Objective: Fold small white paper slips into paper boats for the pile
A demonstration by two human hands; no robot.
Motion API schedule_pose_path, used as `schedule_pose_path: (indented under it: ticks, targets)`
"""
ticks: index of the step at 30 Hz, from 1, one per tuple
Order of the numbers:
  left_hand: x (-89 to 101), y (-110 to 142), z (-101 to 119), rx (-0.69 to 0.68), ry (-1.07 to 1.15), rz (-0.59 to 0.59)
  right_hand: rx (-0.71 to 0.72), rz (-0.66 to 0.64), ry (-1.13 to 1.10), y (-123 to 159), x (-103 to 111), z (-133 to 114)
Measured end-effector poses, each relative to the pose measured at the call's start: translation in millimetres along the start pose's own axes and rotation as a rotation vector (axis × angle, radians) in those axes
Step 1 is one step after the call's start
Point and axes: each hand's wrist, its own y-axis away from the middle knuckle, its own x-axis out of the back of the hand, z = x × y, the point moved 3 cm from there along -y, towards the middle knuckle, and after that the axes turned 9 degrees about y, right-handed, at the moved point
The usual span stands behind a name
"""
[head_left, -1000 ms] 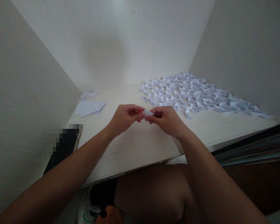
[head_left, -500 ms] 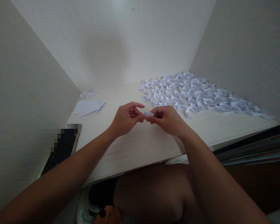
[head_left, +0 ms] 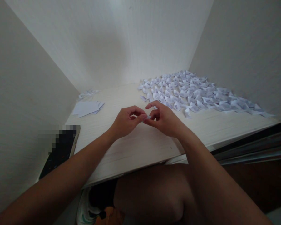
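Note:
My left hand [head_left: 126, 120] and my right hand [head_left: 162, 118] meet over the pale wooden shelf [head_left: 140, 143], both pinching one small folded white paper piece [head_left: 148, 117] between fingertips. Most of the piece is hidden by my fingers. The right index finger is lifted above the pinch. A wide spread of several similar folded paper pieces [head_left: 196, 93] lies on the shelf to the right and behind my right hand.
A small stack of flat white paper sheets [head_left: 87, 107] lies at the back left, with a few scraps [head_left: 89, 92] behind it. A dark flat object [head_left: 58, 150], partly blurred, leans at the left front edge. White walls enclose the shelf on three sides. My knee [head_left: 152, 193] is below.
The paper piece shows less between my fingers than before. My right index finger has lifted, and both hands sit slightly lower on the shelf.

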Motion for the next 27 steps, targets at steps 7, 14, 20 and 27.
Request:
schedule_pose_path:
  ticks: [7,14,20,27]
  targets:
    - [1.5,1.0,3.7,0.029,0.009,0.008,0.046,0.005,0.018,0.5,-1.8,-0.6]
    - [4.3,1.0,-4.8,0.121,0.18,0.07,0.034,0.013,0.0,0.3,2.9,-2.4]
    - [3.2,1.9,-7.3,0.138,0.24,0.044,0.029,0.022,-0.034,-0.7,4.3,-1.3]
    - [3.9,1.9,-0.7,0.007,0.165,0.063,0.017,0.011,-0.037,-0.7,4.8,-2.4]
